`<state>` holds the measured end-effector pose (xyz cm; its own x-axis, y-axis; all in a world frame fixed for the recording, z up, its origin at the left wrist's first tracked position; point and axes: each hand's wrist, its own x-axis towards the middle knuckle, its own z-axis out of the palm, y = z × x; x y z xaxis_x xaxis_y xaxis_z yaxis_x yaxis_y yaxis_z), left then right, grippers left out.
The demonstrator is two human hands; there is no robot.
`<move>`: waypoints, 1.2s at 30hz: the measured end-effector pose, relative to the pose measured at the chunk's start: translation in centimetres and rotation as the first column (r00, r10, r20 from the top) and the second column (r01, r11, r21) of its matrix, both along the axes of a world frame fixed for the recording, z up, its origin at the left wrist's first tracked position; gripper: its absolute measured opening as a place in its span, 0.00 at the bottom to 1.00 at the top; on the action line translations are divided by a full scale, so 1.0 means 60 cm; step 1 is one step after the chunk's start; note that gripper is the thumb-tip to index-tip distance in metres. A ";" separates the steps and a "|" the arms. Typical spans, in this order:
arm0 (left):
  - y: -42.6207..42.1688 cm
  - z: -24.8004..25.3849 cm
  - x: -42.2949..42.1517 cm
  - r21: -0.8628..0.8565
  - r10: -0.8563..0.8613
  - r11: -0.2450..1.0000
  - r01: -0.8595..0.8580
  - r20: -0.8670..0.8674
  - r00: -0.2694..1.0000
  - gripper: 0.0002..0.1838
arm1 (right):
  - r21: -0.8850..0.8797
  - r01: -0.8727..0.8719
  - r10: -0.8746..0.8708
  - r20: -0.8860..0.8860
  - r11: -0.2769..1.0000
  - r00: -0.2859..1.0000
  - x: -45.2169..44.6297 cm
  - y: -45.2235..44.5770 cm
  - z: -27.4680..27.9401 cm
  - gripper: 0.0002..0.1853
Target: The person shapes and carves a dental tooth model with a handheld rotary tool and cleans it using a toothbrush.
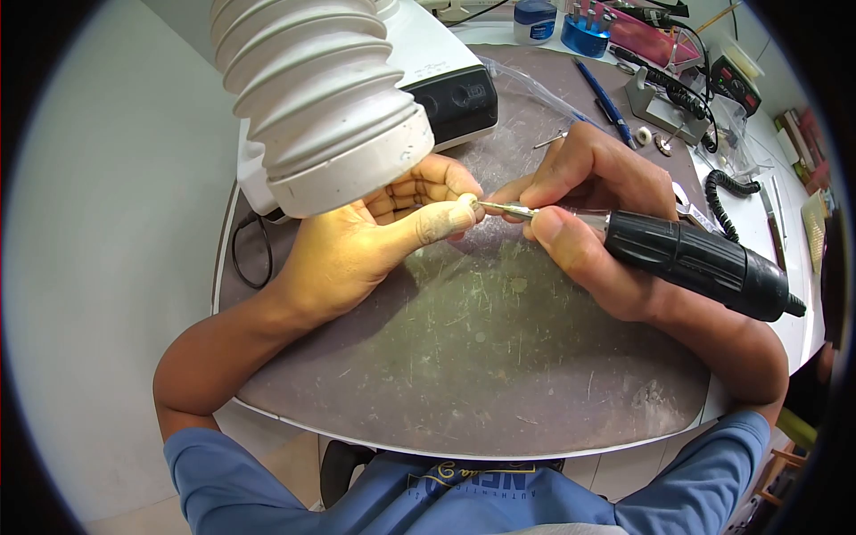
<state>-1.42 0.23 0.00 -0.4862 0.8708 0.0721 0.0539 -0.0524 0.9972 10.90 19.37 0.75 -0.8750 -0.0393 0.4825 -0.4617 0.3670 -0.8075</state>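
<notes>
Between the thumb and fingertips of my left hand (379, 227) is a small pale, tooth-like piece (467, 201). Its exact kind is too small to make out. My right hand (602, 196) grips a black rotary handpiece (691, 259) like a pen, with the thumb below and fingers above its metal nose. The thin bur reaches left to the piece; the fingertips partly hide where they meet. Both hands are close together over the grey work mat, under the mouth of a white ribbed suction hose (325, 116).
A white and black machine (455, 98) stands behind the hose. A blue pen (604, 100), a blue bur holder (587, 31), a blue-lidded jar (535, 20) and a pink tray (655, 40) lie at the back. A coiled black cable (727, 196) runs along the right side.
</notes>
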 end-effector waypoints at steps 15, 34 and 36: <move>0.001 0.000 0.011 0.008 -0.018 1.000 0.018 0.031 0.999 0.10 | 0.020 0.037 -0.040 0.183 0.999 0.982 0.006 -0.006 0.014 0.08; 0.000 0.004 0.006 0.004 -0.028 1.000 0.028 0.036 0.999 0.10 | -0.041 0.058 -0.051 0.162 0.997 0.986 0.007 -0.012 0.018 0.07; 0.000 0.003 0.005 -0.003 -0.039 0.999 0.039 0.023 0.999 0.10 | -0.086 0.080 -0.061 0.204 0.993 0.977 0.008 -0.013 0.017 0.07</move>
